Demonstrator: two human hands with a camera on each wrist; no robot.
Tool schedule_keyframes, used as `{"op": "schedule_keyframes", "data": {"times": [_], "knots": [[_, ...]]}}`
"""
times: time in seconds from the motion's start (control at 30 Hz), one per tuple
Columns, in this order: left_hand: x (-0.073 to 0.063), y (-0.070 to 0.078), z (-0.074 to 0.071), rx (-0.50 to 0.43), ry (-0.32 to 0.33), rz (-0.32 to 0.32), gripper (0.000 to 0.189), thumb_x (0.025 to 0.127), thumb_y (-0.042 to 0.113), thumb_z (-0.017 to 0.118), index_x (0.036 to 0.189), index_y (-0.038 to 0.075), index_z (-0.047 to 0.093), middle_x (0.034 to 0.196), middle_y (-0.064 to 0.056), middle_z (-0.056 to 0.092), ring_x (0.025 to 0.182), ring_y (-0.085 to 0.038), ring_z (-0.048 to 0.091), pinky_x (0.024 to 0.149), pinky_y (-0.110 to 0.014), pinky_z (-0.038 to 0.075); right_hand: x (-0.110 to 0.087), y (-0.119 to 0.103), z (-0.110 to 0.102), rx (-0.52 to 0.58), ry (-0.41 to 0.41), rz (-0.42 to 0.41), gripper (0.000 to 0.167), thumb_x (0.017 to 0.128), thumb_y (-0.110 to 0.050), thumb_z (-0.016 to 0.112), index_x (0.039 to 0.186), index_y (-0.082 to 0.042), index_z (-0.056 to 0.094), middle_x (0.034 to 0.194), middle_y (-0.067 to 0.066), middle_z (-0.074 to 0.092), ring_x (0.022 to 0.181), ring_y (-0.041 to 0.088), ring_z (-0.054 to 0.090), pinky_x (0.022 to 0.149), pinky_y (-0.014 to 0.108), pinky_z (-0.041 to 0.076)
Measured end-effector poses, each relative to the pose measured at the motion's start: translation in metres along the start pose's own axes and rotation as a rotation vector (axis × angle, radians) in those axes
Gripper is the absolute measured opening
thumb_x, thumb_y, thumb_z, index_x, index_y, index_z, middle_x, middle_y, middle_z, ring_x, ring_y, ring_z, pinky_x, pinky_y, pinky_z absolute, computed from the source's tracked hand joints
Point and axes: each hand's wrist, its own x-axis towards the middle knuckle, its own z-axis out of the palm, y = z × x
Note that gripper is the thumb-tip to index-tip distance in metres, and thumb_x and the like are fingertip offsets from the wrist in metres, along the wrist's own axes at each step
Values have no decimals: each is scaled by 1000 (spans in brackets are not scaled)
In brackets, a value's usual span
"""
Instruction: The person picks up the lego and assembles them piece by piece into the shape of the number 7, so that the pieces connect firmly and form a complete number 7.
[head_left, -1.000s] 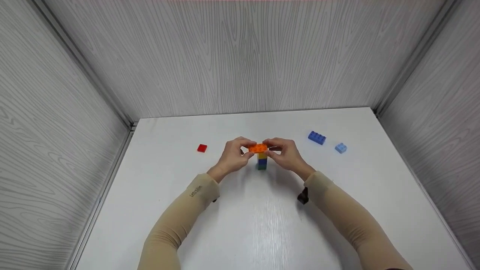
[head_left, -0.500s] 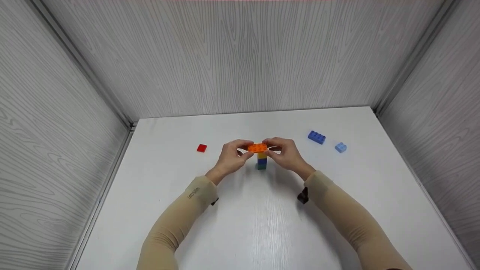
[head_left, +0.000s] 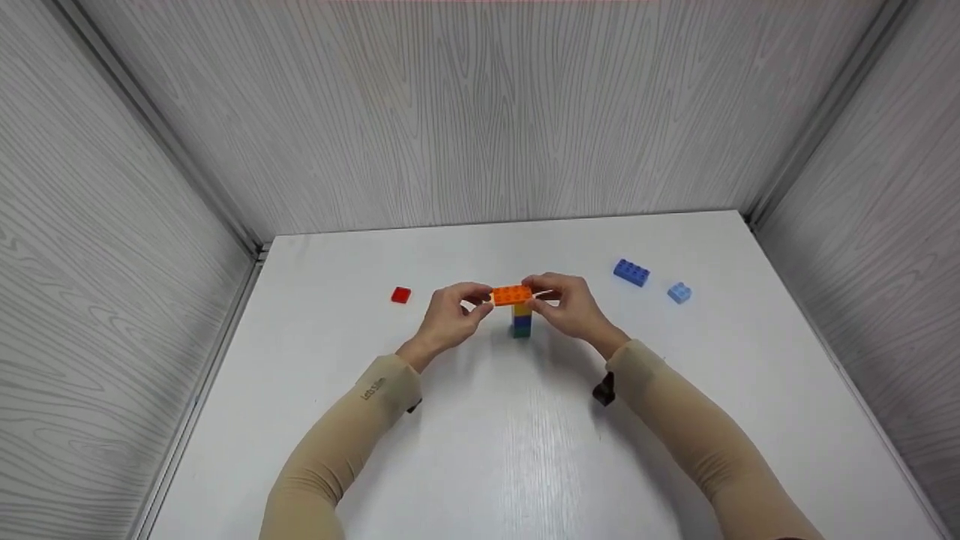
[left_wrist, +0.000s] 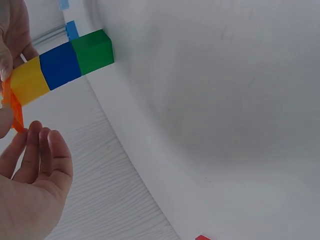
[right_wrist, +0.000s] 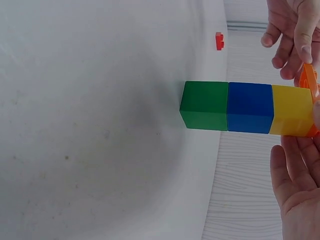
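1. At the middle of the counter (head_left: 480, 450) stands an upright block tower (head_left: 522, 322), the landmark here.
2. The orange studded plate (head_left: 511, 295) lies across the tower's top, its right end about even with the tower and its left end overhanging; whether it is fully seated, I cannot tell.
3. The left hand (head_left: 452, 315) pinches the overhanging end between thumb and fingertips. The right hand (head_left: 570, 306) pinches the end over the tower, fingers also against the yellow block (right_wrist: 291, 111).
4. The wrist views show the tower's side faces in full: green block (right_wrist: 205, 105) at the base, blue block (right_wrist: 250, 107) above it, yellow on top. The head view alone shows the plate's studs plainly.
5. Left of the tower lies a small red brick (head_left: 401, 295). Right of it and farther back are a blue studded brick (head_left: 631, 272) and, farther right, a light-blue brick (head_left: 679, 292).
6. The counter's far edge runs well behind the tower, before a wood-grain panel (head_left: 480, 112). Nearer the person than the tower, white surface stretches between the two sleeves (head_left: 337, 442).
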Motion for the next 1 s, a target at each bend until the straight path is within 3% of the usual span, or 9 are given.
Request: {"op": "schedule_keyframes", "data": {"times": [0.27, 0.53, 1.0], "knots": [[-9, -21, -11, 119, 47, 15, 28, 108, 20, 75, 133, 8, 80, 126, -12, 83, 115, -30, 75, 97, -45, 65, 2, 0, 1, 3, 8, -3, 34, 105, -13, 80, 139, -9, 79, 136, 13, 79, 126, 32, 76, 113, 50, 64], [-16, -48, -25, 255, 68, -62, 39, 108, 33, 76, 138, 7, 78, 131, -12, 81, 124, -32, 74, 112, -51, 62, 1, 3, 1, 10, 2, -7, 36, 105, -14, 80, 140, -5, 78, 137, 14, 79, 125, 33, 77, 113, 50, 64], [-22, -91, -56, 362, 134, -157, 52, 106, 39, 76, 143, 3, 74, 140, -18, 78, 134, -40, 71, 119, -56, 56, 0, 4, 0, 15, 0, -14, 35, 106, -14, 80, 140, -11, 79, 139, 12, 79, 126, 31, 76, 114, 51, 64]]}}
